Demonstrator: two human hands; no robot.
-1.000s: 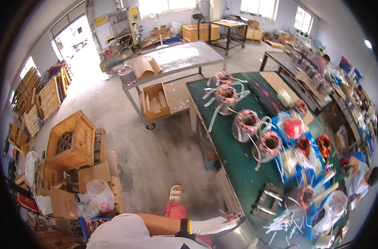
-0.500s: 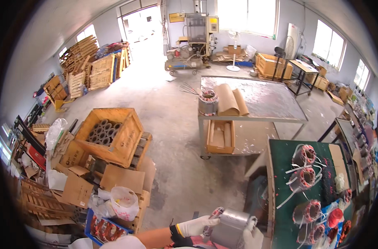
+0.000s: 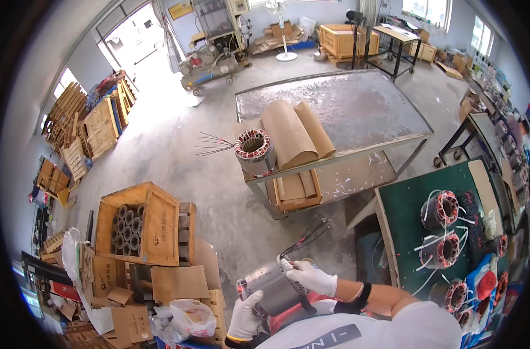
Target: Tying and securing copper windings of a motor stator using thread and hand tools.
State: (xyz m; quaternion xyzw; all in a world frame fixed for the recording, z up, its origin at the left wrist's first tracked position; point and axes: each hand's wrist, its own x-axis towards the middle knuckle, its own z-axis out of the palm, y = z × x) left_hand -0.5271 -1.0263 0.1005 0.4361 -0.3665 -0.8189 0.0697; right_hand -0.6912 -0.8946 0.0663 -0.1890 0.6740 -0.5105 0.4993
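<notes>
In front of my body I hold a grey metal motor stator (image 3: 272, 289) lying on its side between my two white-gloved hands. My left hand (image 3: 245, 316) grips its left end, near the red and white winding. At the other end, my right hand (image 3: 313, 278) has its fingers closed round the winding rim. Dark and red lead wires (image 3: 309, 237) stick out beyond that rim. Another stator (image 3: 255, 152) stands upright on the metal table's near left corner, its wires pointing left. Several more stators (image 3: 441, 210) with white ties lie on the green-topped bench to my right.
The wheeled metal table (image 3: 346, 104) ahead carries brown paper sheets (image 3: 288, 134). The green bench (image 3: 401, 218) stands close on my right. A wooden crate (image 3: 160, 230) of grey cylinders sits on a pallet at left, with cardboard (image 3: 180, 283) and a plastic bag (image 3: 193, 318) nearby.
My view has turned and tilted, so the metal table appears nearer and further left. The stator has swung to a slant, my right hand is now over its wired end, and the lead wires show.
</notes>
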